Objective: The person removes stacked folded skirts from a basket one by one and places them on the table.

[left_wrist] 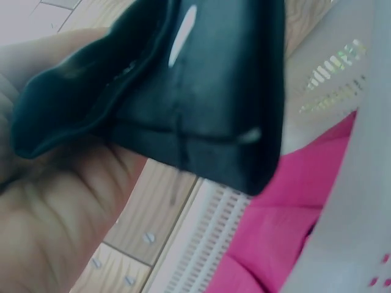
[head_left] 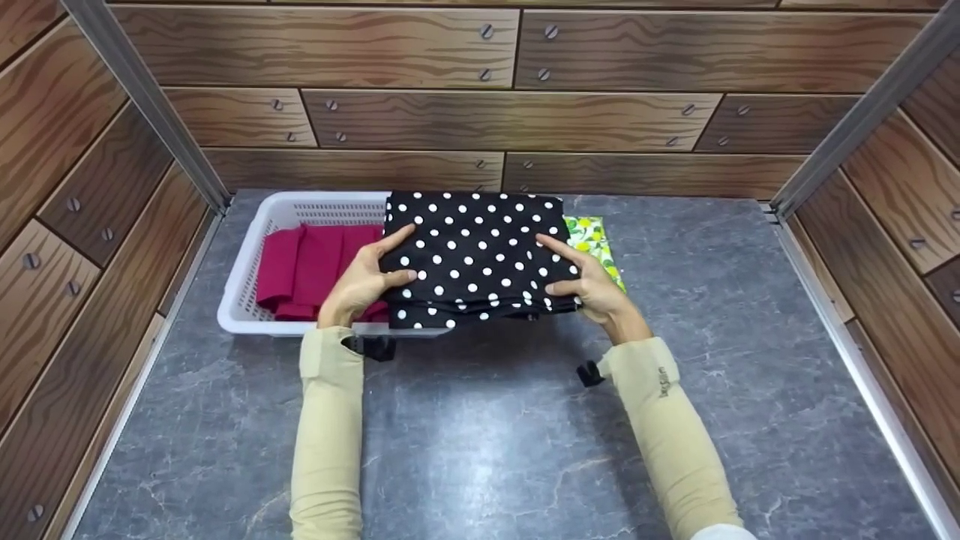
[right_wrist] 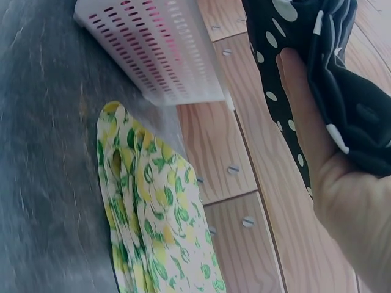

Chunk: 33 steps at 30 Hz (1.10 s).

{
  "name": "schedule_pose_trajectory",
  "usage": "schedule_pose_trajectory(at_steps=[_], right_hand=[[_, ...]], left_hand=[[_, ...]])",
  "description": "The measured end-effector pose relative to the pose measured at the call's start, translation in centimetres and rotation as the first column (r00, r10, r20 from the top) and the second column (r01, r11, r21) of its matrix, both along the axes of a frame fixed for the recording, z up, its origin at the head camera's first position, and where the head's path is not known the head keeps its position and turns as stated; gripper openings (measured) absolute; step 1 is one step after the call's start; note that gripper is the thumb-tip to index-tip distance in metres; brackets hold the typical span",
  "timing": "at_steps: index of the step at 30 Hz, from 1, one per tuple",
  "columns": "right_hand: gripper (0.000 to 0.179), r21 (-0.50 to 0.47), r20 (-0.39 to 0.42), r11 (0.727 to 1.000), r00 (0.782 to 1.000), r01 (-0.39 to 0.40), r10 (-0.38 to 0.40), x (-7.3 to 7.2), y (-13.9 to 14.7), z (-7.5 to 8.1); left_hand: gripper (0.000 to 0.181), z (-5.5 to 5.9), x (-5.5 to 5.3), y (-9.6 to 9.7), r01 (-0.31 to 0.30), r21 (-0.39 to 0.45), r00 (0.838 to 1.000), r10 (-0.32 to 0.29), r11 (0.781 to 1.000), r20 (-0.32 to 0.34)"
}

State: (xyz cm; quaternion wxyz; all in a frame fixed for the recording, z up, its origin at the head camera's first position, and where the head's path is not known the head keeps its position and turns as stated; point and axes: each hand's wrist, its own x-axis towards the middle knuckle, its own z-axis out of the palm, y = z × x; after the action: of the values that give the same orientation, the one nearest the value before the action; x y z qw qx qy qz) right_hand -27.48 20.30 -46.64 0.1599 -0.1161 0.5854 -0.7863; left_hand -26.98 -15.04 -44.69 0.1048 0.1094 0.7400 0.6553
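A folded black fabric bundle with white polka dots (head_left: 480,251) is raised above the grey marbled table (head_left: 480,457), overlapping the basket's right part in the head view. The left hand (head_left: 364,283) and right hand (head_left: 596,289) grip its opposite sides. Folded crimson cloth (head_left: 319,262) lies inside the white perforated plastic basket (head_left: 270,328); white cloth printed yellow and green (right_wrist: 171,220) lies beside it, right.

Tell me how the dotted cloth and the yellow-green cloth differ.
The dotted cloth is black with white spots; the yellow-green cloth has a leafy print on white. The left hand and right hand hold up the dotted cloth, while the yellow-green cloth lies on the table. Both look folded.
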Motion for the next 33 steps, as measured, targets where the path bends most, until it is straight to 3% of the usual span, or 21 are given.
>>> schedule_pose_trajectory(at_steps=[6,14,21,26,33], right_hand=[[0.083,0.041,-0.033,0.999,0.999,0.008,-0.006,0.7,1.5,-0.3],[0.081,0.059,-0.110,0.998,0.994,0.018,-0.012,1.7,4.3,-1.1],[0.083,0.021,-0.098,1.000,0.995,-0.009,0.011,2.5,6.3,-1.6],[0.084,0.031,-0.080,1.000,0.997,-0.008,0.010,3.1,7.6,-2.1],[0.082,0.113,-0.096,0.992,0.994,0.062,-0.051,4.2,9.6,-3.3]], left_hand=[[0.080,-0.5,0.5,1.2,0.011,-0.048,0.999,-0.013,0.999,-0.037],[0.082,-0.9,1.5,3.8,0.036,-0.007,0.998,-0.036,0.999,-0.048],[0.080,-1.4,2.0,5.5,0.059,-0.042,0.996,-0.061,0.997,-0.071],[0.082,-1.8,2.6,7.0,0.072,-0.060,0.996,-0.074,0.996,-0.042],[0.083,-2.4,4.1,9.6,0.099,-0.068,0.995,-0.099,0.993,-0.008]])
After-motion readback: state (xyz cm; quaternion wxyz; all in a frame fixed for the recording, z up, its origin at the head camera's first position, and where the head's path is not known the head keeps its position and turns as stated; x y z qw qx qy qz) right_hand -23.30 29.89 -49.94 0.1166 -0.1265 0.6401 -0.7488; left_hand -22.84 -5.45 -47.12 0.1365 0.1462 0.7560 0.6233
